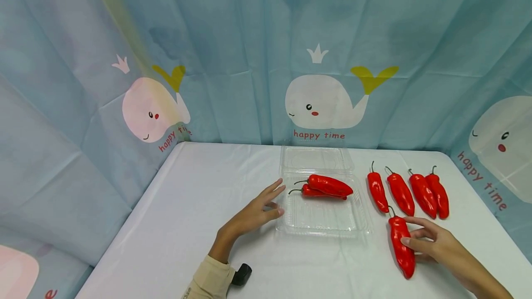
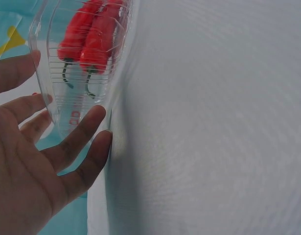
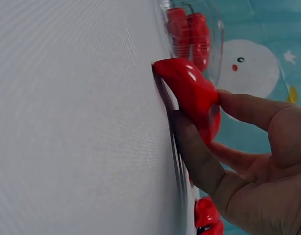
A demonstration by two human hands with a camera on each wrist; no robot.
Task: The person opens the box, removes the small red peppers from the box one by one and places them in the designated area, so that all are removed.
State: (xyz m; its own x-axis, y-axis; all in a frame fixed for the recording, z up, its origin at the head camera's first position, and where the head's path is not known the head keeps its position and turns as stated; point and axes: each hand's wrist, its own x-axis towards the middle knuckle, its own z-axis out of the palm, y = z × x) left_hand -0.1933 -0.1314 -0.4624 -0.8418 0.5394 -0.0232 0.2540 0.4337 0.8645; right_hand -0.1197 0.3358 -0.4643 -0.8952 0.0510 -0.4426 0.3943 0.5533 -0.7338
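My right hand (image 1: pixel 434 242) pinches a glossy red chili pepper (image 1: pixel 401 249) between thumb and fingers. The pepper's green stem points away from me; in the right wrist view, its tip is on or close to the white cloth. Left of it lies a clear plastic clamshell box (image 1: pixel 320 218) with its lid (image 1: pixel 317 158) folded back. Two red peppers (image 1: pixel 330 185) lie side by side across the box's far half, stems to the left. My left hand (image 1: pixel 254 215), fingers spread, is at the box's left rim; in the left wrist view fingertips (image 2: pixel 36 58) appear to touch the wall.
Several more red peppers (image 1: pixel 401 194) lie in a row at the right of the table, stems pointing away. A white cloth (image 1: pixel 199 188) covers the table. Behind it hangs a blue curtain (image 1: pixel 232 96) with whale prints. A black device (image 1: pixel 242 274) sits at my left wrist.
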